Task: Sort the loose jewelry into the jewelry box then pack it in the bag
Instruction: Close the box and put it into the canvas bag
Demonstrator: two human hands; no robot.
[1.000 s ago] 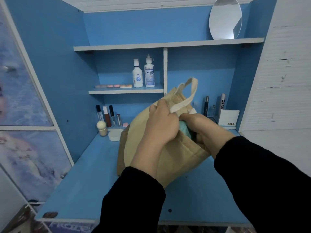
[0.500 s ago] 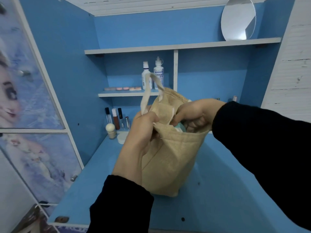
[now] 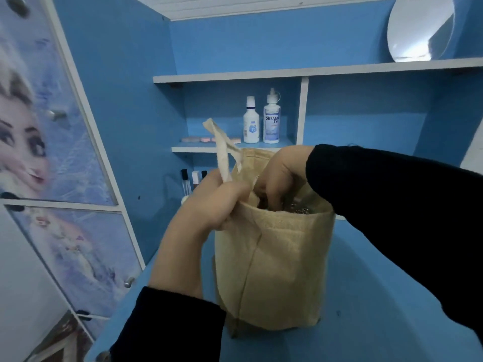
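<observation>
A tan cloth bag (image 3: 282, 270) stands upright on the blue desk (image 3: 379, 296), its mouth open. My left hand (image 3: 206, 212) grips the bag's left rim at the base of a pale strap handle (image 3: 222, 152) that sticks up. My right hand (image 3: 279, 173) reaches down into the mouth from behind, and the rim hides its fingertips. Something glittery (image 3: 300, 209) shows just inside the bag beside those fingers. The teal jewelry box is out of sight, and whether my right hand holds anything inside the bag is hidden.
Two white bottles (image 3: 261, 121) stand on a small shelf behind the bag, with small pink pots to their left. Cosmetic tubes (image 3: 185, 178) stand at the desk's back left. A round mirror (image 3: 420, 27) leans on the top shelf. Printed cabinet doors (image 3: 78, 244) line the left side.
The bag went from lying tilted to standing upright. My right hand, holding the teal box at the mouth, pushed down into the bag and the box dropped from sight. My left hand kept its grip on the rim.
</observation>
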